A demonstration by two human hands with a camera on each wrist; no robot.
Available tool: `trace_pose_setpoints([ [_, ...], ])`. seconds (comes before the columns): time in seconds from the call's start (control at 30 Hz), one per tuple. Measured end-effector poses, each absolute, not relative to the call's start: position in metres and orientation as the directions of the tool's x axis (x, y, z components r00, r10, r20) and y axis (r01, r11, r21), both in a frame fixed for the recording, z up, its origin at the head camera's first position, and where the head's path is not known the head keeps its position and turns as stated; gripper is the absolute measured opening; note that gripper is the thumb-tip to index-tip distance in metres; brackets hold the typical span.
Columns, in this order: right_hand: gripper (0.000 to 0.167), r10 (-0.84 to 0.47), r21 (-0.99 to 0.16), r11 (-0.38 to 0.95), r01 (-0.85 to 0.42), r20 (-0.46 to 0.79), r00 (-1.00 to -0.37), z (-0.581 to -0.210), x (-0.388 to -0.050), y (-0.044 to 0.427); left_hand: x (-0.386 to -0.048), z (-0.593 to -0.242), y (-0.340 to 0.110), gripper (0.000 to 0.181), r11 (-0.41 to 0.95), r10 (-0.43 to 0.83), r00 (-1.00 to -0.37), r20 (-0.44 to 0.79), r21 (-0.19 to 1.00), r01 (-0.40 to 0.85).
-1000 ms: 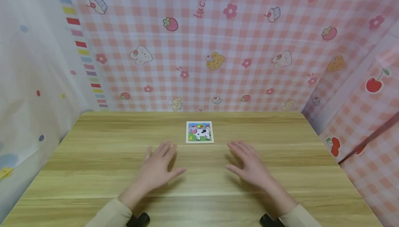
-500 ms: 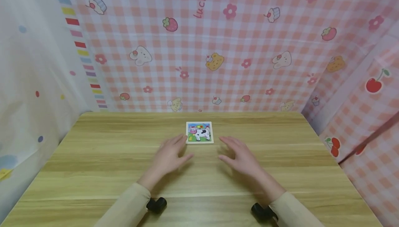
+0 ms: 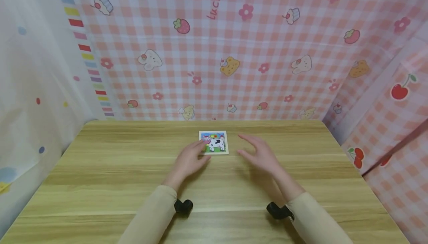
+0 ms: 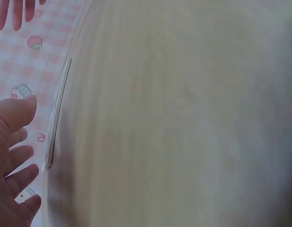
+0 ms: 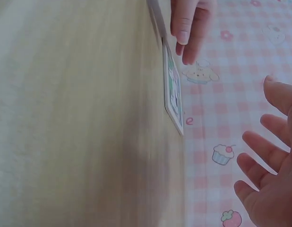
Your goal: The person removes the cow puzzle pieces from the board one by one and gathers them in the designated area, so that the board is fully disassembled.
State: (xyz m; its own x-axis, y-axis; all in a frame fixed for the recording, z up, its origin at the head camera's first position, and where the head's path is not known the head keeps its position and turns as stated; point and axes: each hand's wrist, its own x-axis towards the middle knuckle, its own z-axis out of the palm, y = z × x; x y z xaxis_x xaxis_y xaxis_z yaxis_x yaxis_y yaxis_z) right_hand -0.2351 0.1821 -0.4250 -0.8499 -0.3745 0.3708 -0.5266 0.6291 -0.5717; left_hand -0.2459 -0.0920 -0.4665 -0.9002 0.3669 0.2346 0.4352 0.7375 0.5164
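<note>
A square cow picture puzzle [image 3: 217, 144] with a pale border lies flat near the table's far edge. In the head view, my left hand [image 3: 189, 159] reaches over its lower left corner; the right wrist view shows those fingers above the board [image 5: 172, 92], apart from it. My right hand [image 3: 260, 154] hovers over the table to the right of the picture, thumb spread from the fingers, holding nothing. Both palms show in the wrist views, the left hand [image 4: 11, 161] with fingers loosely bent, the right hand [image 5: 273, 165] with fingers spread.
The wooden table [image 3: 117, 184] reaches back to a pink checked cloth [image 3: 200, 43] hanging upright behind it. Patterned cloth also hangs on the left [image 3: 36, 87] and right sides. A black camera mount [image 3: 183, 206] sits on my left wrist, another [image 3: 279, 211] on the right.
Both hands have moved forward. The left hand has also shifted right until its fingers overlap the picture's corner in the head view. The picture lies where it was.
</note>
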Motion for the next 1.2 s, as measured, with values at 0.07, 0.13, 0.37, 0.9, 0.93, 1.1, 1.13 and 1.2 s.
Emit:
trace_pose_setpoints([
  [0.07,0.053,-0.372,-0.577,0.626,-0.524,0.37,-0.851,-0.424,-0.239,0.183,-0.25,-0.469,-0.09,0.058,0.743,0.358,-0.907,0.223,0.52,0.421],
  [0.13,0.051,-0.372,-0.581,0.623,-0.524,0.369,-0.852,-0.422,-0.242,0.183,-0.254,-0.471,-0.087,0.057,0.749,0.349,-0.913,0.21,0.523,0.407],
  [0.37,0.046,-0.369,-0.586,0.615,-0.528,0.378,-0.849,-0.418,-0.253,0.184,-0.261,-0.473,-0.08,0.052,0.746,0.314,-0.931,0.184,0.558,0.362],
  [0.9,0.043,-0.352,-0.664,0.606,-0.438,0.27,-0.896,-0.422,-0.274,0.177,-0.263,-0.482,-0.079,0.047,0.775,0.306,-0.942,0.138,0.538,0.331],
  [0.93,0.042,-0.36,-0.665,0.602,-0.443,0.269,-0.893,-0.423,-0.275,0.176,-0.262,-0.483,-0.079,0.048,0.772,0.307,-0.942,0.136,0.543,0.33],
  [1.1,0.039,-0.403,-0.67,0.578,-0.467,0.263,-0.877,-0.426,-0.279,0.173,-0.252,-0.483,-0.08,0.048,0.746,0.322,-0.936,0.14,0.572,0.342],
  [1.13,0.039,-0.412,-0.669,0.575,-0.472,0.261,-0.873,-0.427,-0.28,0.172,-0.249,-0.482,-0.08,0.048,0.742,0.327,-0.935,0.14,0.575,0.346],
  [1.2,0.038,-0.426,-0.673,0.569,-0.472,0.249,-0.87,-0.427,-0.281,0.17,-0.244,-0.482,-0.08,0.048,0.734,0.339,-0.93,0.146,0.578,0.358],
])
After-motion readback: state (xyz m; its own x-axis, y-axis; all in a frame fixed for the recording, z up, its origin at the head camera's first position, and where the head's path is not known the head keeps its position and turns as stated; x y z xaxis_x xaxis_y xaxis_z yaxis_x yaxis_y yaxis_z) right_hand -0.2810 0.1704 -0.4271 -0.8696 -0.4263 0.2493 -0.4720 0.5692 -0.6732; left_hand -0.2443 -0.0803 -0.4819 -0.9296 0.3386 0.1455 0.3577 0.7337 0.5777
